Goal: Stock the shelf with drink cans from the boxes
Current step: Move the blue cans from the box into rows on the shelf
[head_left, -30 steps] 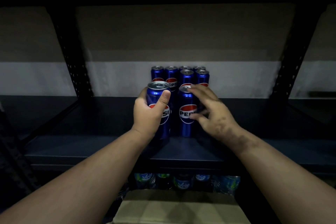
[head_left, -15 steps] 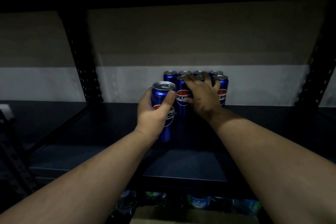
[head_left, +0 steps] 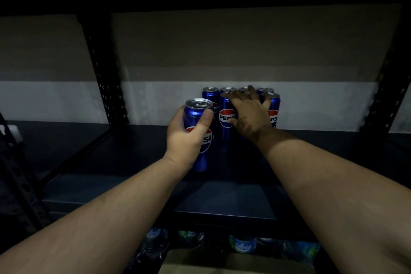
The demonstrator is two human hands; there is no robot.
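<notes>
Several tall blue Pepsi cans (head_left: 226, 118) stand in a tight cluster at the back of the dark shelf (head_left: 222, 198), against the pale wall. My left hand (head_left: 189, 138) grips one more blue Pepsi can (head_left: 198, 109) upright, just left of and in front of the cluster. My right hand (head_left: 249, 113) lies with spread fingers over the tops and fronts of the cluster's cans, its thumb against the front can's logo. That hand hides part of the cluster.
Black perforated uprights stand at the left (head_left: 104, 87) and right (head_left: 387, 95) of the shelf bay. Below the shelf edge sit bottles with blue and green labels (head_left: 242, 246), and a cardboard box (head_left: 222, 267) shows at the bottom.
My right hand has pushed its can back into the cluster and now rests over the cans. My left hand's can has stayed in front, still gripped. The view has moved closer.
</notes>
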